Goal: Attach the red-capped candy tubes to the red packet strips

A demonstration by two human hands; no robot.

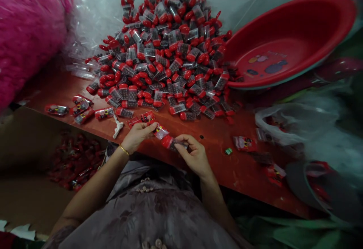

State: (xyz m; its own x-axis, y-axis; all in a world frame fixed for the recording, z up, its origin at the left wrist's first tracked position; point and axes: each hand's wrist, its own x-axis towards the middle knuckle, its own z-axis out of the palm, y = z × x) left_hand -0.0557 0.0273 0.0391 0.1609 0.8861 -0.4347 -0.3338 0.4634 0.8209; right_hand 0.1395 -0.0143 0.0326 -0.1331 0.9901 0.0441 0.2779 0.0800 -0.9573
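Observation:
Over the front edge of the table, my left hand (135,138) pinches a small red printed plastic packet (161,131) with a clear window. My right hand (196,156) grips a clear tube with a red cap (168,141) and dark bits inside, its capped end against the packet's lower end. Whether that end is inside the packet, I cannot tell. Beyond both hands rises a big pile of similar red-capped tubes (172,58). More red packets (147,116) lie just behind my left hand, and filled-looking packets (81,106) lie farther left.
A red basin (303,26) leans tilted at the back right. At the far left bulges a pink plastic-wrapped bundle (31,33). Below the table's left edge, many red packets (76,162) are heaped. A clear plastic bag (300,118) and loose packets (244,143) lie right.

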